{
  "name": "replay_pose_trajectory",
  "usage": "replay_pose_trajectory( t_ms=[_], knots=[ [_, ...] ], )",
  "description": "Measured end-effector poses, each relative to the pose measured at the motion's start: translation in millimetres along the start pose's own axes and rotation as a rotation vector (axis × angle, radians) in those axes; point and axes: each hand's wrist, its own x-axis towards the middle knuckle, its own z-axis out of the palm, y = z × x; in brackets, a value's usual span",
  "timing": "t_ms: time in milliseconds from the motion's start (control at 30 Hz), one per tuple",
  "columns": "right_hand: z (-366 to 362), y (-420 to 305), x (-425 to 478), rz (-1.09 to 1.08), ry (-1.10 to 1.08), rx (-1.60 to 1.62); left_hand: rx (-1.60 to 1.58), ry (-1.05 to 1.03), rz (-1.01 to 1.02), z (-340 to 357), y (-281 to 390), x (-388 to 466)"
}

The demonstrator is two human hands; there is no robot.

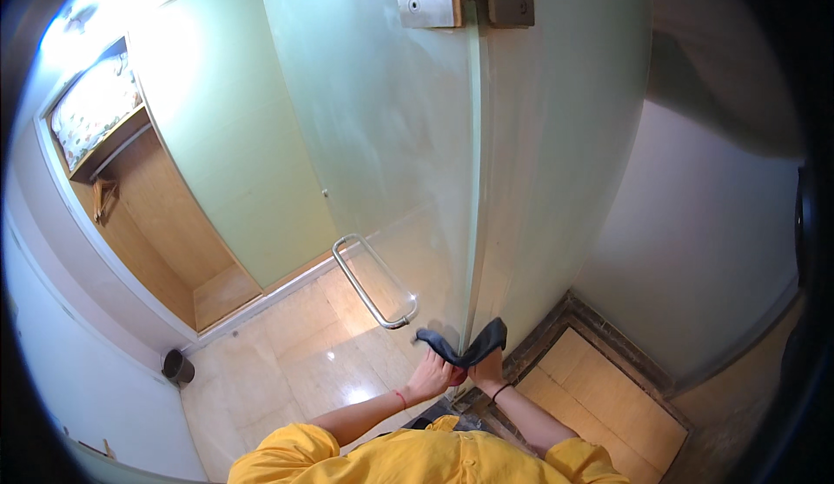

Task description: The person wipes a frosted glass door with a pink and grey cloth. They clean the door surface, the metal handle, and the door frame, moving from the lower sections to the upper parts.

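A dark grey cloth is folded around the bottom part of a glass door's vertical edge. My left hand grips its left end against one face of the glass door. On the edge's other side, my right hand holds the right end near the adjoining glass panel. A small reddish patch shows between my hands; what it is I cannot tell. Above and left of the cloth is a D-shaped metal door handle. Metal fittings clasp the glass high up. My fingertips are partly hidden by the cloth.
Dark stone kerb borders a tiled recess on the right. At left stands an open wooden wardrobe with hangers and patterned bedding. A dark waste bin sits by the wall on the tiled floor.
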Motion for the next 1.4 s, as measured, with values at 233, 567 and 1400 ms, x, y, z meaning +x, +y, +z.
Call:
replay_pose_trajectory(
  t_ms=[233,567,1400],
  knots=[
    [-22,-5,75,-0.074,0.437,0.079,-0.022,0.280,-0.007,-69,9,75],
    [-310,-146,312,-0.622,0.911,-0.032,0.026,1.003,0.231,-319,105,264],
    [-13,21,28,0.146,0.011,0.036,-0.072,0.708,-0.298,88,-16,-26]
  ],
)
